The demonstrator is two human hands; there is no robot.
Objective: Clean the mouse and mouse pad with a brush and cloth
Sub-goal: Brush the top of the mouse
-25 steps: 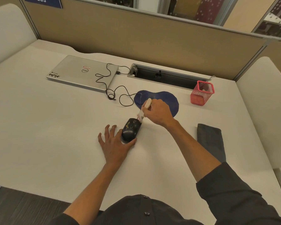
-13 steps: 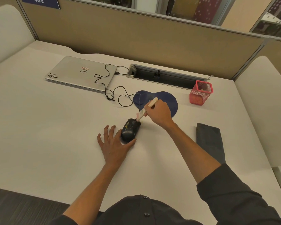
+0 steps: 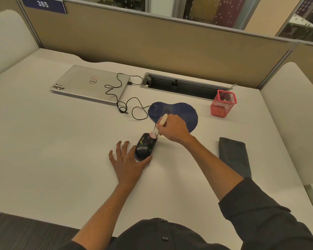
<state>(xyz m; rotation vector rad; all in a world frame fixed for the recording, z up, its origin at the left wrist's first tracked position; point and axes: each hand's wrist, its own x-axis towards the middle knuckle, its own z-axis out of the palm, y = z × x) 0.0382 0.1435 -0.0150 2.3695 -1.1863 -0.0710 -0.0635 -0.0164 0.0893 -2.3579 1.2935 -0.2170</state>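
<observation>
Fingers of right hand (image 3: 172, 129) curled round brush (image 3: 160, 125), bristles on mouse (image 3: 145, 147) front | left hand (image 3: 127, 160) flat, steadying mouse | pad (image 3: 183, 113) just beyond | cloth (image 3: 235, 157) unused at right | judged: early, brushing mouse; pad and wiping left.

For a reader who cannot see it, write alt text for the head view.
A person's right hand holds a small brush to the front of a black mouse, which the flat left hand steadies on a white desk. Behind lie a blue mouse pad, closed laptop and red mesh cup; a grey cloth lies to the right.
</observation>
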